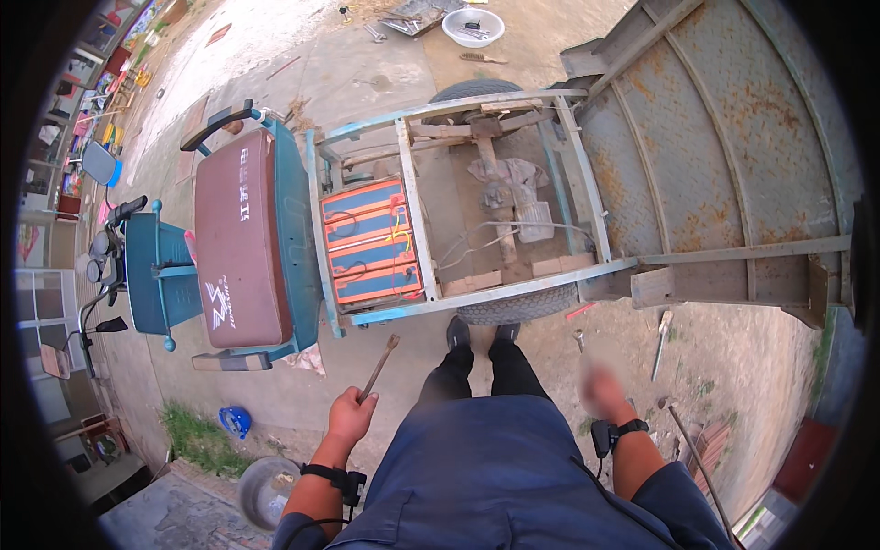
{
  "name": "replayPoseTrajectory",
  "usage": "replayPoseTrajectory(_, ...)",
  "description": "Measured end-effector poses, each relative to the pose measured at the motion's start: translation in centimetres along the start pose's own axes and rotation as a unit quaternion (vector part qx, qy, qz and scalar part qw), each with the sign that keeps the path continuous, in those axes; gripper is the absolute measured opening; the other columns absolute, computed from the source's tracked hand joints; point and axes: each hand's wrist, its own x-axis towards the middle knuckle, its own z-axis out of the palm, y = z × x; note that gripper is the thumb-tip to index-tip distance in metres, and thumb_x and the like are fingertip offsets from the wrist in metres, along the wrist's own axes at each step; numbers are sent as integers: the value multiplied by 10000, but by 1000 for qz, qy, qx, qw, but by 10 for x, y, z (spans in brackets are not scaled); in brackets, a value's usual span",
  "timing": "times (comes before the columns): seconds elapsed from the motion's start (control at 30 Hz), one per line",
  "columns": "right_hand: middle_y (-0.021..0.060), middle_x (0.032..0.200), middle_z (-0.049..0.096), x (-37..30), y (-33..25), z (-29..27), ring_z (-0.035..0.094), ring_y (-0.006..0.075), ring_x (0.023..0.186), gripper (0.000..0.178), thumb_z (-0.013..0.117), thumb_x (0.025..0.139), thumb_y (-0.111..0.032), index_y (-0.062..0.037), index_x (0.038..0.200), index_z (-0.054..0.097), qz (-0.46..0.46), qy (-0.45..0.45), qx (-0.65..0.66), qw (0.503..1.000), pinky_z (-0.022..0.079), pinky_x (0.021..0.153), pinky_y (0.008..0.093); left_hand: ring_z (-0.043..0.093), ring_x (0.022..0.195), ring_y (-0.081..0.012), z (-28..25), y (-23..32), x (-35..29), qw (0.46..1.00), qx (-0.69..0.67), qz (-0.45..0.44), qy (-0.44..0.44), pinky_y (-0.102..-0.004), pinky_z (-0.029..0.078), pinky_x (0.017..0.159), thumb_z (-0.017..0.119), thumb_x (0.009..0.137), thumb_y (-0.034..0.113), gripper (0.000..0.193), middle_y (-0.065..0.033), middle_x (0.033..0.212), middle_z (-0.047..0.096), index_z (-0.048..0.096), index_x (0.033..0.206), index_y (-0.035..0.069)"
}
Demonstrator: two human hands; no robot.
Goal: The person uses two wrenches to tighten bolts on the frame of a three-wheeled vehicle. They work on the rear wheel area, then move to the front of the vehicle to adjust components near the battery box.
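Observation:
In the lower left, my left hand [349,415] is closed around the shank of a metal wrench [379,368], whose head points up and away from me. My right hand [605,392], over the ground to the right, is a blur, so its fingers cannot be made out. Just beyond it shows the end of a small metal tool [579,340]; whether the hand grips it is unclear. Ahead of both hands stands a teal cargo tricycle with a bare frame [486,295]. Orange and blue batteries [367,240] sit in the frame behind its brown seat [240,243].
The rusty cargo bed [710,137] is tipped up at right. Below it lie a hammer [662,344] and a long rod [697,458]. A white basin [473,27] with tools stands beyond the frame. At lower left are a blue helmet [235,421] and a grey basin [261,490].

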Motion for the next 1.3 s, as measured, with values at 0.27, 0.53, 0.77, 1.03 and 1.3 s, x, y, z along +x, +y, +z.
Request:
replayPoseTrajectory(0.27,69,760,637,49,-96,-24,626,161,536,294,594,1041,-244,-69,1278,597,399,-33,220,890,470,457,303,631,664,-262,-6,-7,4,1000,-2,3,16,-402,521,669,752,915,335,358,-144,715,664,622,821,15)
replayPoseTrajectory(0.53,69,760,638,40,-79,-27,628,162,541,287,597,1040,-250,-69,1263,600,281,-40,172,943,480,459,307,638,679,-279,-3,-6,8,1000,-10,-1,10,-412,522,677,749,912,345,360,-147,721,668,626,823,19)
replayPoseTrajectory(0.77,72,757,636,63,-106,-38,628,166,544,267,598,1039,-251,-64,1230,600,435,-32,235,868,488,464,312,676,714,-342,-4,-5,9,1000,-5,-6,6,-445,530,695,739,908,367,371,-173,743,688,642,839,16)
replayPoseTrajectory(1.03,77,757,635,17,-37,-23,622,174,541,278,604,1034,-235,-45,1237,589,198,0,113,974,479,470,316,599,632,-258,7,-5,15,1000,-20,16,4,-410,505,639,756,910,331,366,-137,686,642,609,799,14)
replayPoseTrajectory(1.3,72,759,647,54,-96,-29,631,157,537,254,610,1025,-234,-42,1192,594,523,19,330,785,477,465,294,608,620,-292,-3,-1,10,1000,0,12,12,-427,501,630,753,913,338,377,-145,674,641,606,792,13)
